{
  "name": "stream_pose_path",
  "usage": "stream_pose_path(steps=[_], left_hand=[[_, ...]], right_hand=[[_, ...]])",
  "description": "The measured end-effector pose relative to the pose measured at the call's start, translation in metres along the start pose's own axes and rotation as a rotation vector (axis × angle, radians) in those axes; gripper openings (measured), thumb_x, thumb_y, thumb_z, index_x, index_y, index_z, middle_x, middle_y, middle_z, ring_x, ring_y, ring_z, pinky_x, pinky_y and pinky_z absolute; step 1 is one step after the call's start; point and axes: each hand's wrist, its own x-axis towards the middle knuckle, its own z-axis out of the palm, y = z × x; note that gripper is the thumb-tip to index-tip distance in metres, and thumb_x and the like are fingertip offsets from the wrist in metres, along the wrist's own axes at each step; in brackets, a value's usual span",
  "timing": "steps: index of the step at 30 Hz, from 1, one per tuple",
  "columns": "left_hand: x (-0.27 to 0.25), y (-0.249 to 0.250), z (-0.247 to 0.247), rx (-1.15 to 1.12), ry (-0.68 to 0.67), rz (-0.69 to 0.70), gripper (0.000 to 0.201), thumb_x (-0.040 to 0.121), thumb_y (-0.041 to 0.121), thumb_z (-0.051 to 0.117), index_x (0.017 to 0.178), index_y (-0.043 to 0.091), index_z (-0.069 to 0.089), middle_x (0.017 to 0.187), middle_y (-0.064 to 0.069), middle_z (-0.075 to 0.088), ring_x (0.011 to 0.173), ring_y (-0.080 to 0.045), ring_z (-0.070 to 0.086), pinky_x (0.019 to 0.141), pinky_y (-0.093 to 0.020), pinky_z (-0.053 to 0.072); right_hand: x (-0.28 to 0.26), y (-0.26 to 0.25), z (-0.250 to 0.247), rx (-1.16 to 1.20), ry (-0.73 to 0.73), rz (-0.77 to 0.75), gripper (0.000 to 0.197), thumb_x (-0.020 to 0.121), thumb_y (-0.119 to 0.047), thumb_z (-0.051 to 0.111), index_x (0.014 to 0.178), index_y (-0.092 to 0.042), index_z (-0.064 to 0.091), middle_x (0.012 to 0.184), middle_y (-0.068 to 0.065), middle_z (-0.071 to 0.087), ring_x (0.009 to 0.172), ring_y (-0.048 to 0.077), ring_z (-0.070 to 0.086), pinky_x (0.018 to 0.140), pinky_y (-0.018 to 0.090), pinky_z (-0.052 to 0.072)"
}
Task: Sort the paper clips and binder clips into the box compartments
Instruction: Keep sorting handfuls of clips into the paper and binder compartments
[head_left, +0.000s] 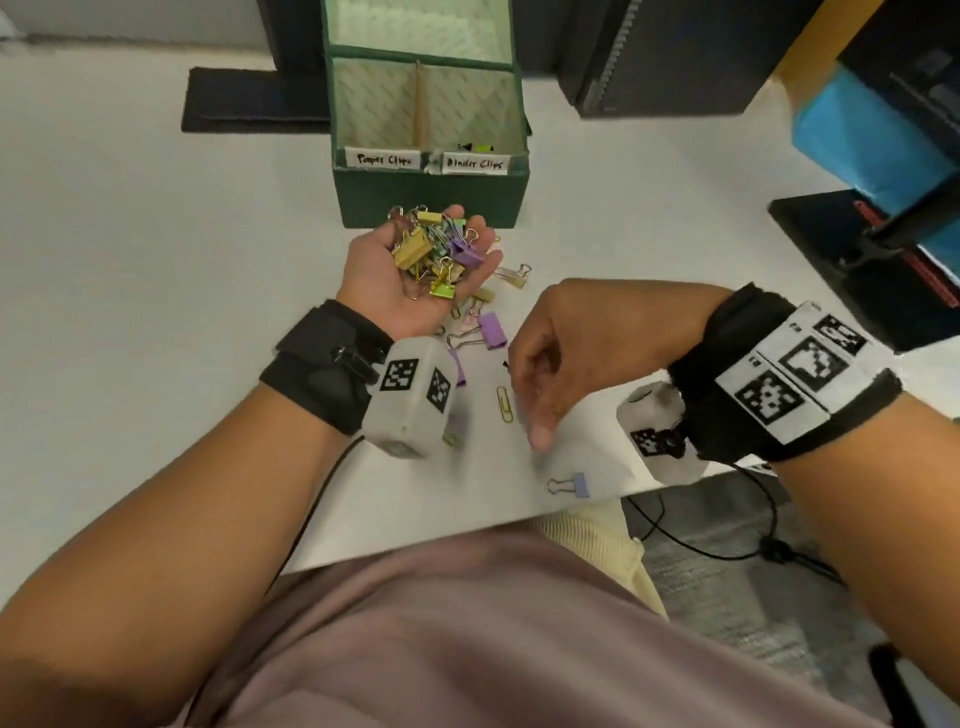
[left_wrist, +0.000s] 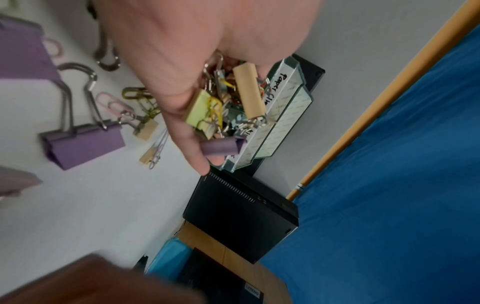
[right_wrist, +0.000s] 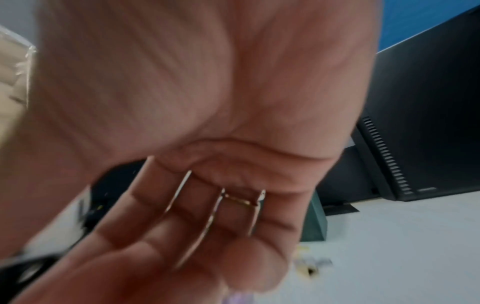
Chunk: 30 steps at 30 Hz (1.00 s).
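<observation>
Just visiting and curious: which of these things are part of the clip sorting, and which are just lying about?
Part of the job:
green box
clips in left hand
purple binder clip
yellow paper clip
right hand

Lying about:
black computer
blue cloth
black mat

Mixed clips (head_left: 441, 249) heaped, apparently before green box (head_left: 431, 192).

Right hand (head_left: 561, 353) blurred; wrist camera hides purple clip (head_left: 457, 371).

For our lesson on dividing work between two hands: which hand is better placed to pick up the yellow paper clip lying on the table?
The right hand: it hovers beside the yellow paper clip, fingers pointing down. The left hand is palm-up, cupping a pile of clips.
</observation>
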Motion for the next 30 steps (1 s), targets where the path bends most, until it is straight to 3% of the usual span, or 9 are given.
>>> stream_pose_path(steps=[5,8,14,20,25,27,30], left_hand=[[-0.002,-0.004,-0.001,0.013,0.004,0.01,0.047,0.1,0.032,0.029,0.1,0.0,0.064,0.101,-0.021,0.066,0.091,-0.033,0.065,0.088,-0.052,0.051],[-0.004,-0.002,-0.002,0.012,0.005,0.012,0.048,0.099,0.033,0.029,0.1,0.0,0.064,0.1,-0.021,0.067,0.089,-0.033,0.067,0.09,-0.052,0.051],[-0.006,0.003,-0.002,-0.019,-0.004,0.013,0.048,0.1,0.033,0.029,0.101,0.0,0.064,0.102,-0.021,0.065,0.093,-0.032,0.064,0.09,-0.051,0.051],[-0.008,0.009,-0.002,-0.049,-0.009,0.015,0.044,0.099,0.031,0.03,0.103,0.001,0.062,0.103,-0.021,0.064,0.092,-0.033,0.063,0.085,-0.055,0.051],[-0.006,0.012,-0.005,-0.079,0.021,0.019,0.042,0.099,0.031,0.031,0.109,0.002,0.061,0.105,-0.021,0.064,0.089,-0.033,0.066,0.081,-0.052,0.055],[-0.005,0.013,-0.007,-0.076,0.031,0.013,0.041,0.099,0.031,0.033,0.11,0.003,0.061,0.105,-0.02,0.065,0.088,-0.032,0.067,0.083,-0.05,0.055],[-0.003,0.016,-0.01,-0.108,0.028,0.008,0.038,0.097,0.028,0.036,0.111,0.003,0.061,0.108,-0.021,0.064,0.093,-0.033,0.066,0.085,-0.05,0.055]], right_hand=[[-0.004,0.012,0.03,-0.148,-0.116,0.054,0.049,0.051,-0.044,0.093,0.085,-0.027,0.064,0.066,-0.013,0.056,0.056,0.0,0.047,0.053,0.016,0.038],[-0.004,0.021,0.043,-0.203,-0.13,0.053,0.045,0.057,-0.036,0.092,0.088,-0.027,0.061,0.069,-0.011,0.056,0.06,0.002,0.049,0.058,0.022,0.042],[0.007,0.027,0.032,-0.196,0.112,0.077,0.016,0.077,-0.025,0.079,0.092,-0.024,0.072,0.083,-0.009,0.067,0.074,0.005,0.059,0.068,0.021,0.048],[0.016,0.009,0.012,-0.129,0.228,0.023,0.017,0.078,-0.022,0.073,0.092,-0.031,0.069,0.082,-0.015,0.063,0.077,0.004,0.06,0.071,0.02,0.049],[0.029,0.006,-0.021,0.03,0.441,-0.007,0.02,0.08,-0.019,0.074,0.089,-0.037,0.076,0.092,-0.013,0.065,0.087,0.008,0.065,0.081,0.035,0.055],[0.037,0.008,-0.03,0.12,0.527,-0.043,0.031,0.082,-0.015,0.072,0.082,-0.045,0.074,0.09,-0.013,0.066,0.086,0.005,0.066,0.077,0.027,0.054],[0.048,0.013,-0.041,0.295,0.594,-0.059,0.025,0.087,-0.009,0.067,0.087,-0.032,0.076,0.079,-0.009,0.073,0.075,0.002,0.07,0.071,0.018,0.052]])
